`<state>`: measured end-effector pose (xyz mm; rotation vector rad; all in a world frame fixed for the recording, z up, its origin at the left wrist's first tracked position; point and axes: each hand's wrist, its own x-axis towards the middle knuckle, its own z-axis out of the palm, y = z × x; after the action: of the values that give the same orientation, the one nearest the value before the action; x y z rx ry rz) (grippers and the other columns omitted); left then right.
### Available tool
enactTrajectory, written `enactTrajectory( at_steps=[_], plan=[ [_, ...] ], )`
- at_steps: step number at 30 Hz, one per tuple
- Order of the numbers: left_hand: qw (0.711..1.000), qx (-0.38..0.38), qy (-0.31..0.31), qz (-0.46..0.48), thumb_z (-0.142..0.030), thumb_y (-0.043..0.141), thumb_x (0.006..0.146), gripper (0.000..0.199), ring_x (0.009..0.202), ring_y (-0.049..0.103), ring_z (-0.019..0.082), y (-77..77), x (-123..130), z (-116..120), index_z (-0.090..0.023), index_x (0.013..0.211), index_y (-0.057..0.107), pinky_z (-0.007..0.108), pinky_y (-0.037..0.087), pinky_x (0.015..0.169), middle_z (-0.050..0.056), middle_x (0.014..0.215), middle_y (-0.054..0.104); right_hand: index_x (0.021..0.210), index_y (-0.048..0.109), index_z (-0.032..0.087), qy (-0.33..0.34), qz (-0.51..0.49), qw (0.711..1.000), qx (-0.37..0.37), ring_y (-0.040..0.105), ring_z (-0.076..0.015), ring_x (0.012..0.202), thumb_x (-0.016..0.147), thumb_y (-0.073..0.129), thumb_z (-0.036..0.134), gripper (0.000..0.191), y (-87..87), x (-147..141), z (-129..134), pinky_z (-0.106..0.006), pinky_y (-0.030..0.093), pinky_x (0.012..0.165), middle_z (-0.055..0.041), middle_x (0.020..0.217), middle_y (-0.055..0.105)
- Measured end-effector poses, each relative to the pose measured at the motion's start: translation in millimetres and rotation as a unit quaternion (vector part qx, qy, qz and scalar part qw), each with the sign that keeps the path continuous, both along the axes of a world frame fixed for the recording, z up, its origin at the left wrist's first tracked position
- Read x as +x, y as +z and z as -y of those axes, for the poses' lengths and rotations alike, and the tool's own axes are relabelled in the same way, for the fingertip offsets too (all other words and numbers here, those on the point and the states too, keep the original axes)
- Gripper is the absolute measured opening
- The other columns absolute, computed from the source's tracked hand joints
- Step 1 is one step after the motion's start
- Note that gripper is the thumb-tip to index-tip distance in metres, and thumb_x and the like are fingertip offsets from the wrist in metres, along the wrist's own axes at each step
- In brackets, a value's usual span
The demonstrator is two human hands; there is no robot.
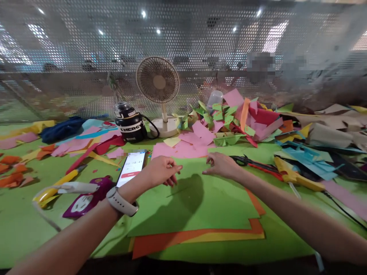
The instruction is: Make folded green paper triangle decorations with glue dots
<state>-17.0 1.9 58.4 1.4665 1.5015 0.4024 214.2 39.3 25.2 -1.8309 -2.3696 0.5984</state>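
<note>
My left hand point(164, 170), with a pale watch point(122, 202) on its wrist, hovers over a large green paper sheet point(226, 204). Its fingers are loosely bent and apart, and nothing shows between them. Across from it, over the sheet's far part, my right hand point(220, 165) is half curled, with a gap between thumb and fingers and nothing visible in it. Under the green sheet, edges of orange paper point(160, 243) and yellow paper point(212, 237) stick out. Pink paper point(174, 151) lies just beyond the hands.
Left are a lit phone point(132, 168), a purple packet point(88, 202), a yellow-handled tool point(57, 188) and a black bottle point(130, 124). A fan point(158, 80) stands behind. Paper scraps point(226, 118) pile up at the back; scissors point(258, 165) and a yellow glue gun point(295, 177) lie right.
</note>
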Motion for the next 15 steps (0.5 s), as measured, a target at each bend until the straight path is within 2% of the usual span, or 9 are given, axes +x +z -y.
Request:
enactTrajectory(
  at_steps=[4,8,11,13,15],
  plan=[
    [0.999,0.035,0.025,0.031,-0.035,0.071,0.072,0.023,0.047,0.064,0.015,-5.9,8,-2,-0.018,0.065,0.058,0.021,0.042,0.046,0.003,0.054,0.069,0.075,0.061,0.019,-0.018,-0.019,0.999,-0.036,0.060,-0.0209,0.076,0.064,0.079,0.045,0.034,-1.9,3,0,-0.026,0.034,0.058,-0.0044,0.078,0.067],
    [0.995,0.047,0.039,0.081,-0.030,0.071,0.074,0.021,0.046,0.063,0.014,-11.4,8,-4,-0.017,0.062,0.059,0.021,0.040,0.045,0.003,0.053,0.068,0.062,0.057,0.019,-0.040,-0.077,0.995,-0.055,0.057,-0.0179,0.068,0.062,0.080,0.040,0.031,-2.8,7,2,-0.026,0.033,0.057,-0.0014,0.067,0.062],
    [0.994,0.028,0.056,0.095,-0.037,0.074,0.073,0.027,0.045,0.062,0.015,-15.9,7,-4,-0.016,0.062,0.061,0.022,0.040,0.046,0.005,0.052,0.069,0.064,0.055,0.018,-0.049,-0.152,0.985,-0.059,0.054,-0.0141,0.064,0.068,0.075,0.041,0.031,-3.7,14,5,-0.025,0.037,0.059,0.0011,0.065,0.059],
    [0.993,-0.018,0.059,0.104,-0.049,0.072,0.074,0.037,0.047,0.064,0.016,-19.0,8,-2,-0.014,0.063,0.065,0.024,0.044,0.048,0.008,0.056,0.070,0.069,0.054,0.018,-0.053,-0.204,0.976,-0.058,0.052,-0.0119,0.062,0.072,0.070,0.050,0.036,-3.4,18,10,-0.024,0.040,0.060,0.0024,0.065,0.057],
    [0.986,-0.077,0.069,0.133,-0.059,0.066,0.076,0.048,0.052,0.066,0.019,-22.1,11,1,-0.012,0.067,0.068,0.027,0.048,0.052,0.012,0.062,0.073,0.070,0.052,0.019,-0.075,-0.290,0.952,-0.064,0.050,-0.0105,0.058,0.068,0.071,0.059,0.045,-2.5,20,17,-0.024,0.040,0.058,0.0042,0.062,0.053]
  ],
)
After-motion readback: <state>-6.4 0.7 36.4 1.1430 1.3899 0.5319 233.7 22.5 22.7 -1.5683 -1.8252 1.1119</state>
